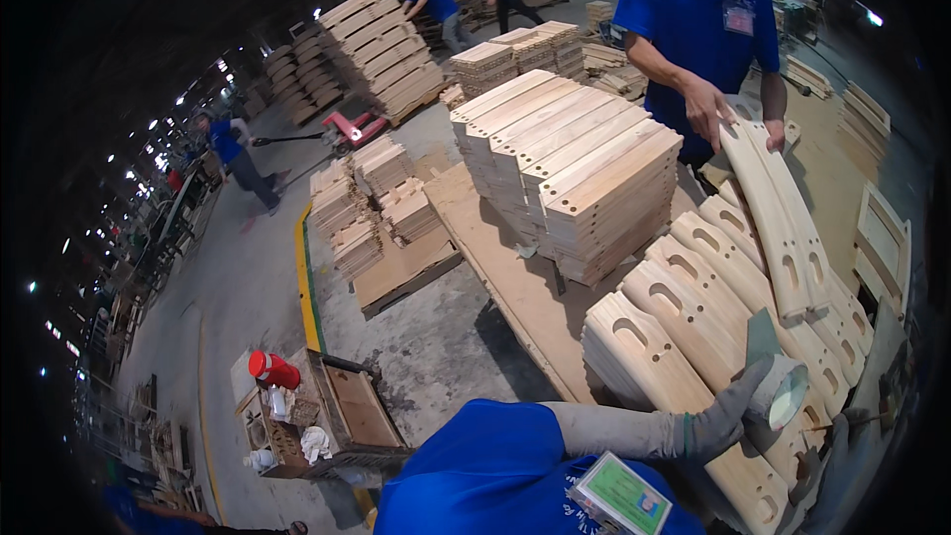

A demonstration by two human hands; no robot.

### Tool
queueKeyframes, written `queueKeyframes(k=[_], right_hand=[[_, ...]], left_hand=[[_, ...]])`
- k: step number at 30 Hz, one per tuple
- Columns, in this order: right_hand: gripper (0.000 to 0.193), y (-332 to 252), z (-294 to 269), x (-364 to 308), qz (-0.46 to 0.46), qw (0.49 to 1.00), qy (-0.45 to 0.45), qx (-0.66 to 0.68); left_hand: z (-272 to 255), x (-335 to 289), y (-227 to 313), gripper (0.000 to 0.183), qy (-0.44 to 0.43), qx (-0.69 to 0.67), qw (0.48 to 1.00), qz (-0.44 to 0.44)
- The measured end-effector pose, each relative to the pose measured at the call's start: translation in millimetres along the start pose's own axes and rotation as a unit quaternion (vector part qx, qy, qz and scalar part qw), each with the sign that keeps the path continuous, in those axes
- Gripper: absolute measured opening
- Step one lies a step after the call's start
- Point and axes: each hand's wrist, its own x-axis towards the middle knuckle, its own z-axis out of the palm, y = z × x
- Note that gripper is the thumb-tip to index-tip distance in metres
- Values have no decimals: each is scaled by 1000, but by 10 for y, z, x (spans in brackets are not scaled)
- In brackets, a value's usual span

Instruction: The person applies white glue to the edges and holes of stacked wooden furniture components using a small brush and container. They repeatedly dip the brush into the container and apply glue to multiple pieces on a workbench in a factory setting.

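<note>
My left hand [728, 421], in a grey glove, is closed around a round white container [783, 398] with a pale greenish face. A flat grey-green piece [762, 339] stands up beside its fingers; whether the hand grips that too is unclear. Beneath lie rows of pale wooden boards [684, 367] with oval slots and round holes. At the right, partly lost in the dark rim, my gloved right hand [842, 451] appears closed near a thin brownish stick [860, 423]. Across from me, a person in blue [698, 40] holds two slotted boards [778, 208] above the rows.
A tall stack of boards [570, 154] stands on the brown table [495, 248]. Left on the floor are a small cart [362, 401] with a red bottle [274, 369], low wood piles [367, 193] and a red pallet jack [354, 129]. Other people work farther back.
</note>
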Motion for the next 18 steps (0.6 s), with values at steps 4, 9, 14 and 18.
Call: queueKeyframes(k=[4, 9, 14, 18], right_hand=[[15, 545, -85, -191, 108, 970, 144, 163], [13, -406, -86, -436, -26, 930, 125, 346], [11, -368, 104, -401, -195, 953, 70, 219], [12, -240, 238, -697, -168, 964, 24, 202]], left_hand=[[72, 85, 150, 63, -42, 13, 998, 41], [47, 144, 385, 61, -32, 31, 995, 90], [-107, 161, 531, 88, -31, 284, 932, 223], [-155, 108, 353, 96, 77, 484, 823, 287]])
